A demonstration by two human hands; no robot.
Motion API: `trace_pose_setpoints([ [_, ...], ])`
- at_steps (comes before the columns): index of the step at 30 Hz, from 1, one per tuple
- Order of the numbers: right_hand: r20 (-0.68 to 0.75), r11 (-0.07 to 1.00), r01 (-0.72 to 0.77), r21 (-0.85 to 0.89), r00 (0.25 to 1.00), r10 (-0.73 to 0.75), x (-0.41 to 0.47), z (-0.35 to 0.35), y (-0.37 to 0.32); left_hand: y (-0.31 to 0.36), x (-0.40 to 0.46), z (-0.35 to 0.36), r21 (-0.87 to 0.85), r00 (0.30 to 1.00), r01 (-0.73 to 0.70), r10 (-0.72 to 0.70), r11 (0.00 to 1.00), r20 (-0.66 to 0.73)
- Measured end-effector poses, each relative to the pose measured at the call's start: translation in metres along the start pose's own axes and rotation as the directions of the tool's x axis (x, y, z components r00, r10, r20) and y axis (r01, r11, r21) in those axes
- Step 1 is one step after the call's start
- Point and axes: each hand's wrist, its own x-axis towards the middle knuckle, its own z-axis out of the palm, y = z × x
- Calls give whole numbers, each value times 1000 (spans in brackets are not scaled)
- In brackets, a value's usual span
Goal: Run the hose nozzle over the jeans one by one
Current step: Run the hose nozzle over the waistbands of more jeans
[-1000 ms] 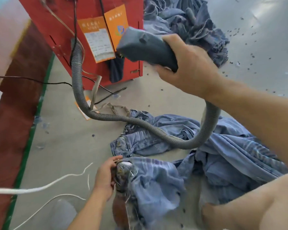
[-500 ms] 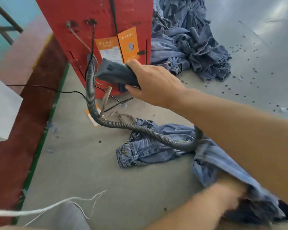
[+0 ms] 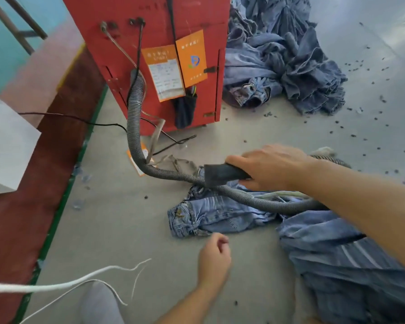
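Your right hand (image 3: 271,167) grip wrapped round hose nozzle (image 3: 222,173), low over jeans (image 3: 211,216) on floor. Your left hand (image 3: 214,256) grip loosely curled, holding nothing.

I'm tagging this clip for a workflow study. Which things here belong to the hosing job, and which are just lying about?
Part of the job:
- nozzle, gripped by right hand
- hose
- jeans beneath the nozzle
- left hand, holding nothing

Just lying about:
- white cord
- orange tags
- black wire
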Motion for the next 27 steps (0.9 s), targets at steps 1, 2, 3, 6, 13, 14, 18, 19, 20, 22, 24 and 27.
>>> trace_pose_setpoints([
  [1, 55, 995, 18, -95, 998, -13, -5, 15, 12, -13, 20, -16, 5, 975, 93, -90, 996, -201],
  [2, 99, 982, 43, -181, 995, -25, -11, 25, 26, -30, 43, -35, -17, 899, 228, -217, 974, -381],
  [3, 125, 967, 57, -247, 992, -27, -18, 30, 43, -44, 64, -54, -52, 824, 344, -328, 938, -462],
  [6, 8, 923, 71, -379, 997, -74, -37, 7, 112, -57, 113, -69, -108, 788, 549, -556, 829, -265],
  [13, -336, 874, -216, -436, 940, 65, -41, -83, 235, -49, 163, -78, 186, 916, 400, -400, 898, -38],
  [14, -359, 876, -271, -398, 925, 123, -39, -80, 220, -44, 162, -79, 120, 938, 344, -345, 931, -13],
  [18, -311, 943, -267, -201, 930, 197, -43, -40, 124, -6, 120, -92, 234, 996, -43, 24, 971, 84],
  [19, -299, 963, -250, -103, 931, 210, -45, -28, 100, 6, 103, -101, 385, 983, -176, 140, 906, 119],
  [20, -306, 971, -238, -11, 926, 223, -46, -18, 78, 19, 81, -112, 533, 948, -315, 282, 785, 146],
  [22, -370, 965, -227, 134, 891, 262, -46, -7, 45, 46, 35, -143, 632, 791, -560, 573, 537, 214],
  [24, -412, 927, -250, 279, 841, 351, -40, -10, 24, 72, -11, -180, 590, 683, -675, 678, 443, 273],
  [27, -399, 876, -183, 445, 835, 377, -25, -28, 4, 101, -66, -230, 443, 863, -467, 504, 765, 39],
])
